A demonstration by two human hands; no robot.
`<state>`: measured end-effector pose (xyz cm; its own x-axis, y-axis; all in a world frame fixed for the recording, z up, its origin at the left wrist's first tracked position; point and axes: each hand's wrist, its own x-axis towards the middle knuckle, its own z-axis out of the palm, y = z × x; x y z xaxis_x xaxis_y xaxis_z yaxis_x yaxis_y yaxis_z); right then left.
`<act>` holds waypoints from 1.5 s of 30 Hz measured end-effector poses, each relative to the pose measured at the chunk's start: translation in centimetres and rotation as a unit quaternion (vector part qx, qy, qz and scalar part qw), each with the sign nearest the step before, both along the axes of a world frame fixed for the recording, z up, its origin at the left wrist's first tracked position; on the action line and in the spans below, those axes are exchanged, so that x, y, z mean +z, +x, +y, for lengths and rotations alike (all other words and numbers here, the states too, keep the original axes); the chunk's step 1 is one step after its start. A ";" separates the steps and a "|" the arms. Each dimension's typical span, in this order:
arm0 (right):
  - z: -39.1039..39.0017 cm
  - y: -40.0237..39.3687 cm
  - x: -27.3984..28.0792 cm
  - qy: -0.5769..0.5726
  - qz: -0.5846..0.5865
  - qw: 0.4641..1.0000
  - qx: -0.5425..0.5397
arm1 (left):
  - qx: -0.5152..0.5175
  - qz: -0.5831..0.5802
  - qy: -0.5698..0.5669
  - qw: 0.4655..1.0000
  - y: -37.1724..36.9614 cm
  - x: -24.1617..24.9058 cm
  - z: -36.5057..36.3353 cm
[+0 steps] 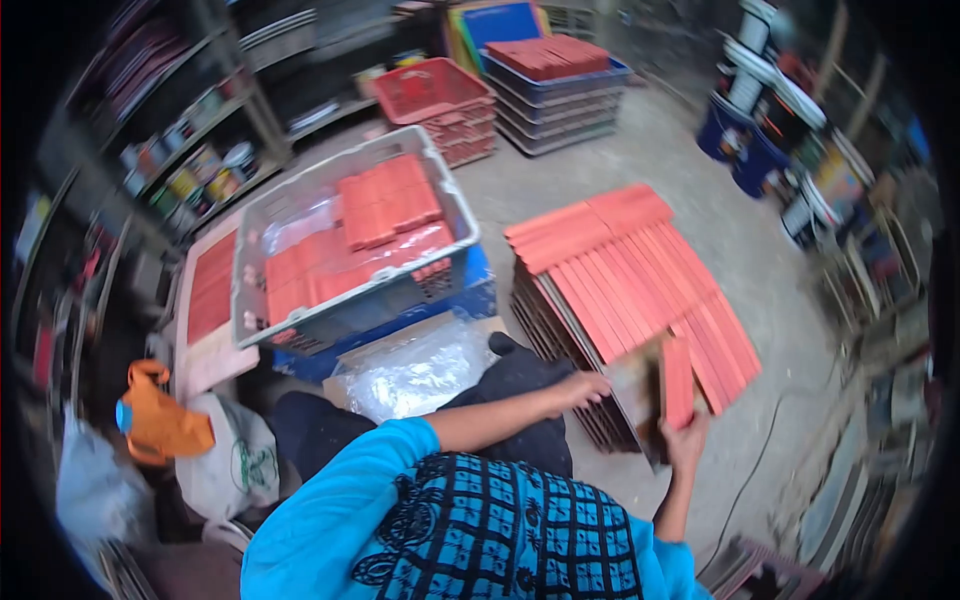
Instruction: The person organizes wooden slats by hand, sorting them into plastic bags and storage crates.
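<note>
Rows of red strips [625,275] cover most of a stack of boards or trays [560,345] in front of me. My right hand [685,438] is closed on the near end of a red block [677,382], which lies over a bare brown patch at the stack's near corner. At the left edge of the stack is my left hand [582,391], its fingers curled together; whether anything is between them is too small to tell.
A grey crate [350,310] with wrapped red pieces stands at the left, beside clear plastic [420,370]. Behind are a red basket [430,90] and stacked blue trays [555,95]. Buckets [760,165] stand at the right; a cable [765,440] crosses the floor.
</note>
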<state>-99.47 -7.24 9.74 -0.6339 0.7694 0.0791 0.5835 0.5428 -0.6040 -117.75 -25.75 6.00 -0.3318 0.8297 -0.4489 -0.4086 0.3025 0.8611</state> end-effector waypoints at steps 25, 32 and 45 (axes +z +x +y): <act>-18.1 -11.2 6.4 -0.270 0.176 0.891 0.321 | 0.316 -0.249 0.310 0.862 -1.9 9.4 -11.0; -19.7 -11.2 8.7 -0.288 0.152 0.873 0.364 | 0.373 -0.241 0.375 0.814 -2.7 9.2 -12.8; -27.4 -15.9 13.1 -0.293 0.175 0.828 0.446 | 0.384 -0.175 0.419 0.804 -3.6 12.1 -19.7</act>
<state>-115.42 -34.67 22.84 -0.9875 -0.0210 0.1565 -0.1573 0.2186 -0.9631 -121.33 -45.48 18.09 -0.8655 0.5007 -0.0164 -0.4596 -0.7805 0.4238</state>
